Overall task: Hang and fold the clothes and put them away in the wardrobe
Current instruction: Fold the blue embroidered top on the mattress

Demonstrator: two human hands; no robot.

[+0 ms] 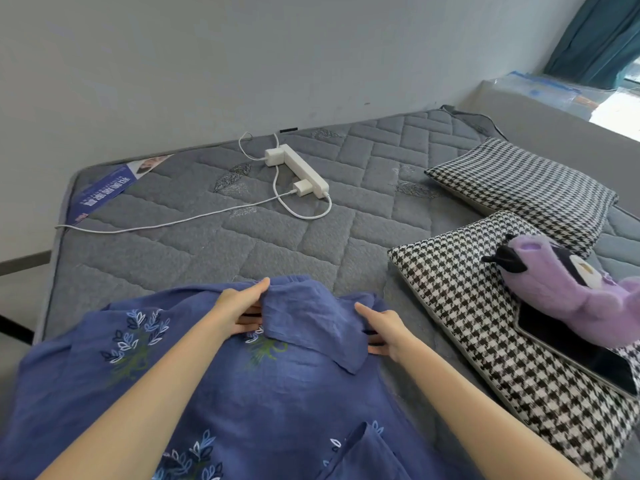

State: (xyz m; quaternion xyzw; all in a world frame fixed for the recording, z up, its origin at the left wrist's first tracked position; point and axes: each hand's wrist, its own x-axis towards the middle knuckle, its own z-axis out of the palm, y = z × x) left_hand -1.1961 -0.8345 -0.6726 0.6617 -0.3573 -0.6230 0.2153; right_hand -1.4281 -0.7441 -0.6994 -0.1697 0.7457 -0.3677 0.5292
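Grey quilted mattress [214, 244], set against a plain white wall [242, 64]. It carries one white power strip [301, 171] with trailing cables [173, 221], two houndstooth pillows [519, 188] to your right, and a purple plush toy [561, 292] lying on a dark tablet [571, 348]. Item in hand: one blue embroidered shirt [277, 410], spread flat on the near part of the mattress under both your forearms. Orientation: the long axis runs from you toward the wall, with the collar [311, 320] at the far end, the hem off the bottom edge, and one side spread out to your left. The leaf embroidery [138, 334] and a pocket [363, 448] face up, so the front appears uppermost. Grip: your left hand [239, 306] pinches the collar's left edge, thumb on top and fingers tucked beneath. Your right hand [388, 332] takes the right edge likewise, thumb laid along the cloth and fingers slipped under the flap. Step in hand, by judgement: squaring the collar and shoulders before folding or hanging. Next move calls for pulling the collar line straight and level. Then either bring the sides in along the long axis or slip a hanger in through the neck. No hanger or wardrobe is in view.
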